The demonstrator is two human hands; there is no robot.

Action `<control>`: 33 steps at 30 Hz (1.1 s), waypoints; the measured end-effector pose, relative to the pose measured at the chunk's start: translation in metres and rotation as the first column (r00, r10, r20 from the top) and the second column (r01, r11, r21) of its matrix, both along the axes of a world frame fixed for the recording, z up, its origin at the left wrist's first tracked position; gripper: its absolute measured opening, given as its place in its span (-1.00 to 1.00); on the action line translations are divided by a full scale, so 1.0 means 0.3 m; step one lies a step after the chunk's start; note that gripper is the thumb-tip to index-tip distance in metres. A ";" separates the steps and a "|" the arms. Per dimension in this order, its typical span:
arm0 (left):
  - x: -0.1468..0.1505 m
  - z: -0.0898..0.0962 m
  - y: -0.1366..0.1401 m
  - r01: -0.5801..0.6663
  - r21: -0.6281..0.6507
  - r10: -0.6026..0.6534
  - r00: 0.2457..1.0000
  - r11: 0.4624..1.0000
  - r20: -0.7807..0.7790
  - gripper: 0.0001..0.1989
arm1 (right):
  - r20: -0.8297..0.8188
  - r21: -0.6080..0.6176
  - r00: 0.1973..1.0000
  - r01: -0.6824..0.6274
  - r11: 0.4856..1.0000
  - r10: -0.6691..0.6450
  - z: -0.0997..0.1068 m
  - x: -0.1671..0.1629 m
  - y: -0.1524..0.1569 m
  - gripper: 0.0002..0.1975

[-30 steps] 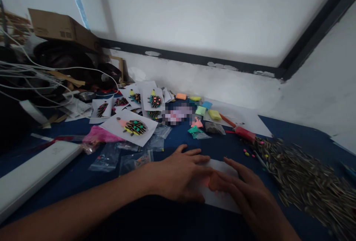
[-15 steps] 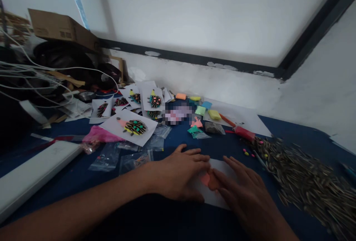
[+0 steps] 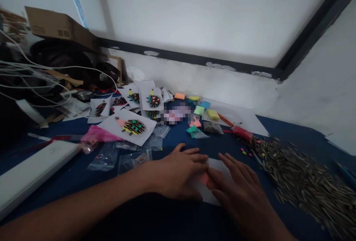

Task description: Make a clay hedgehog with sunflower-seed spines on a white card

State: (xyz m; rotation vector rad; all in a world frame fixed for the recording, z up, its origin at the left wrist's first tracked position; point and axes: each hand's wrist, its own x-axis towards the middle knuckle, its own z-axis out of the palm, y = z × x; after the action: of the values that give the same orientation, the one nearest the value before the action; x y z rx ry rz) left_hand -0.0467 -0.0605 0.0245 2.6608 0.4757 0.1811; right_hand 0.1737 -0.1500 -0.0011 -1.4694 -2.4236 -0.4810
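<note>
the salmon-pink clay (image 3: 204, 178) lies on a small white sheet (image 3: 208, 195), in the gap between the two hands. the right hand (image 3: 236, 185), at four o'clock from the clay, reaches further across the sheet than a second ago: the sheet's lower right part, bare in the first frame along with some pink bits, is now mostly covered by the palm and thumb. its inner fingertips meet the clay's edge while the other fingers stretch forward; whether thumb and finger pinch the clay or only press on it, one cannot tell. the left hand (image 3: 182, 174), at nine o'clock, is spread, fingers fanned toward one o'clock, and lies as in the earlier frames over the sheet's left side, seemingly steadying it. the change seems to mean that the right hand is still working the clay against the paper, with the sheet held in place.

further out on the blue desk (image 3: 178, 137), nothing appears to move; the whole view just slips slightly left. at twelve o'clock sit a pale green packet (image 3: 199, 110) and a yellow packet (image 3: 213, 114); at three o'clock spreads a heap of striped seeds (image 3: 311, 181); at ten o'clock lies a hedgehog picture (image 3: 133, 126) dotted with green balls.
</note>
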 end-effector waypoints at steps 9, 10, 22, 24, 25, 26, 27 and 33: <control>0.001 0.001 -0.002 -0.014 -0.040 0.014 1.000 0.999 0.007 -0.27 | 0.038 0.116 0.999 -0.016 0.993 0.012 0.009 0.031 0.003 -0.68; 0.001 0.004 -0.003 -0.014 -0.042 0.014 1.000 0.999 0.001 -0.28 | 0.052 0.112 0.998 -0.022 0.993 0.016 0.006 0.028 0.004 -0.67; 0.001 -0.013 0.002 -0.020 -0.042 0.020 1.000 0.999 0.004 -0.23 | -0.104 0.047 0.994 0.029 0.998 -0.024 -0.004 0.055 0.011 -0.67; 0.002 -0.010 0.001 -0.026 -0.049 0.026 1.000 0.998 0.000 -0.25 | -0.113 0.005 0.993 0.025 1.000 -0.025 -0.007 0.047 0.015 -0.66; 0.003 -0.008 0.000 -0.028 -0.052 0.028 1.000 0.998 -0.002 -0.25 | -0.116 -0.012 0.993 0.024 1.000 -0.025 -0.008 0.043 0.017 -0.66; 0.004 -0.006 0.000 -0.029 -0.057 0.029 1.000 0.998 -0.003 -0.25 | -0.121 -0.027 0.992 0.024 0.999 -0.027 -0.009 0.039 0.019 -0.65; 0.004 -0.005 -0.001 -0.029 -0.063 0.028 1.000 0.998 -0.004 -0.25 | -0.126 -0.046 0.992 0.024 0.999 -0.030 -0.009 0.037 0.022 -0.65; 0.005 -0.012 0.006 -0.013 -0.109 0.013 1.000 0.994 0.001 -0.19 | -0.185 -0.107 0.981 0.044 0.993 -0.064 -0.023 0.067 0.032 -0.65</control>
State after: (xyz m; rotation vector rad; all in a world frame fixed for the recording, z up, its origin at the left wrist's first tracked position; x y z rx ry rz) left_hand -0.0451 -0.0588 0.0209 2.5512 0.4881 0.1563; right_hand 0.1939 -0.1403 -0.0080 -1.5496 -2.2952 -0.2197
